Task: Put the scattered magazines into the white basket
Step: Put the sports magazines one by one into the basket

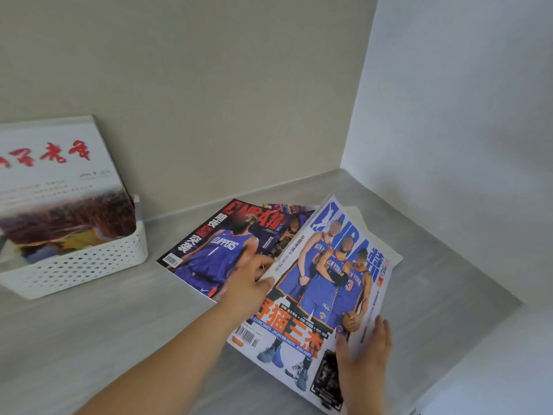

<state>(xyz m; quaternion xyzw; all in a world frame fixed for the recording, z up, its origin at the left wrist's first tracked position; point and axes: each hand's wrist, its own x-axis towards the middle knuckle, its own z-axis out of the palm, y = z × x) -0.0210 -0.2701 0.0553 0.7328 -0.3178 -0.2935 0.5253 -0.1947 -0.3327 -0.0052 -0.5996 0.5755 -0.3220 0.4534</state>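
A white perforated basket (89, 265) stands at the left with a white magazine with red lettering (54, 181) leaning upright in it. On the grey surface lies a basketball magazine with three players in blue (323, 283), tilted up on its left edge. My left hand (254, 280) grips that left edge. My right hand (365, 351) holds its lower right edge, thumb on the cover. Beside it lies a dark magazine with a Clippers player (221, 250). Another magazine (290, 223) peeks out between them, mostly covered.
The grey surface (104, 330) sits in a corner, with a beige wall behind and a white wall (463, 145) close on the right. The basket is at the back left, near the wall.
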